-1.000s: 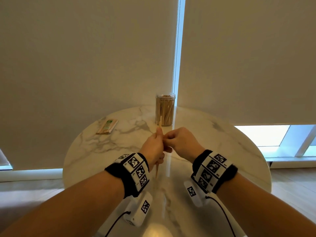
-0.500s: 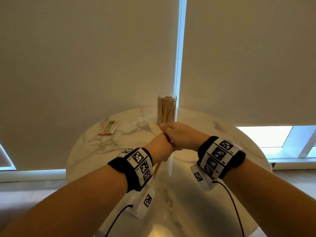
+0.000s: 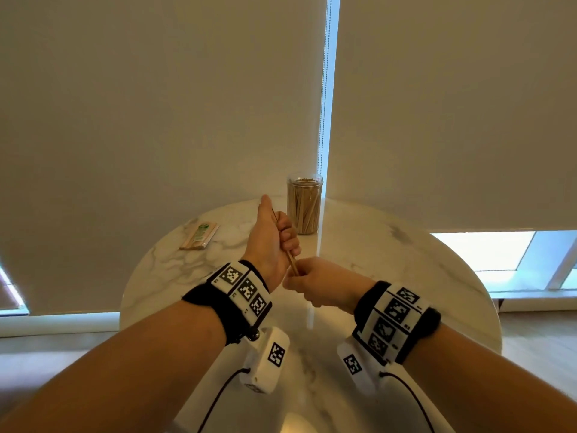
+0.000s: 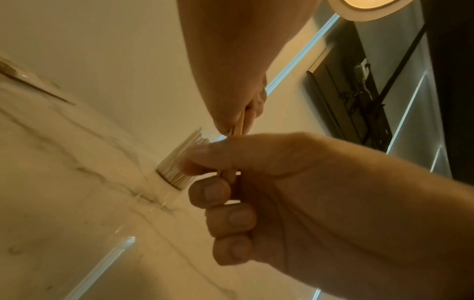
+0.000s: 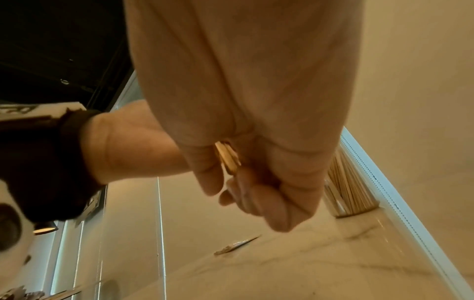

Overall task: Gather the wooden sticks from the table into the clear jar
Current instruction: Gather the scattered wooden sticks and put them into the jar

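Note:
A small bundle of wooden sticks (image 3: 292,263) stands nearly upright in my left hand (image 3: 285,235), whose fingers curl round it just left of the clear jar (image 3: 304,204). The jar is upright at the table's far edge, lidless and packed with sticks. My right hand (image 3: 299,275) sits below the left and pinches the bundle's lower ends. The left wrist view shows the left hand's curled fingers (image 4: 220,192) round the sticks (image 4: 237,130). In the right wrist view, the stick ends (image 5: 228,158) lie between my right thumb and fingers.
A flat paper packet (image 3: 199,235) of sticks lies at the back left of the round marble table (image 3: 390,260). Closed roller blinds (image 3: 156,104) hang right behind the table and the jar. Wood floor shows beyond the table's rim on both sides.
My left hand has risen and turned upright with the bundle, close beside the jar. My right hand has come off the top of the left hand and dropped to the sticks' lower ends.

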The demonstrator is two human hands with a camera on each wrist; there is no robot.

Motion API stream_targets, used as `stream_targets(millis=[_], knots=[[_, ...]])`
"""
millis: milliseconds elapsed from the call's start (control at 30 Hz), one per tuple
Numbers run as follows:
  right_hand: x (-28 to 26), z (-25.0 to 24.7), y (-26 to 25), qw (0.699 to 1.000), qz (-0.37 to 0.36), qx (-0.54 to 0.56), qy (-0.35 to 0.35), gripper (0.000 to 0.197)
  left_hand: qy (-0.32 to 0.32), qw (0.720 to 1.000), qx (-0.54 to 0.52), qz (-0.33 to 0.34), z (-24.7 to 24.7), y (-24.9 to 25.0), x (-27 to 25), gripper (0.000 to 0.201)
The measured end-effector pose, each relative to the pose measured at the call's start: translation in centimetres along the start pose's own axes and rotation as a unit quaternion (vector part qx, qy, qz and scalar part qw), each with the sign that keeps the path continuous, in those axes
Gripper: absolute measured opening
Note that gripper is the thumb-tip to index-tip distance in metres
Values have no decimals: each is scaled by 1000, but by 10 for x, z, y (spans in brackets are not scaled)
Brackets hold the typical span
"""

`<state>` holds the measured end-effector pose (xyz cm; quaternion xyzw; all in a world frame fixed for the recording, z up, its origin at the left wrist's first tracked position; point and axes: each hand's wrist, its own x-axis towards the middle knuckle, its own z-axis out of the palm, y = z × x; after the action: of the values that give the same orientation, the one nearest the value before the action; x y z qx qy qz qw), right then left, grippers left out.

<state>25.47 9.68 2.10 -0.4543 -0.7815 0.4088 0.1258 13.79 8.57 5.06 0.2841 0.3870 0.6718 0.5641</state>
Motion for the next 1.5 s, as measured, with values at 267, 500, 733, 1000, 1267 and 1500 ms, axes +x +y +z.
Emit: stream_targets(millis=[267, 500, 733, 1000, 1267, 1500], knots=[[-1, -9, -2, 999, 19, 18, 33, 30, 13, 997, -67, 29, 8, 1, 2, 22], [-3, -10, 2, 995, 17, 85, 48, 34, 47, 996, -55, 56, 9, -1, 15, 14], [11, -36, 3, 981, -76, 27, 179, 37, 77, 994, -50, 54, -13, 1, 54, 18], [70, -103, -2, 957, -81, -29, 276, 34, 69, 963, 253, 61, -23, 15, 133, 29], [163, -194, -29, 908, -37, -263, 324, 31, 54, 889, 450, 67, -9, 15, 226, 105], [222, -205, -62, 833, -7, -539, 127, 27, 28, 855, 507, 104, 16, -1, 269, 140]])
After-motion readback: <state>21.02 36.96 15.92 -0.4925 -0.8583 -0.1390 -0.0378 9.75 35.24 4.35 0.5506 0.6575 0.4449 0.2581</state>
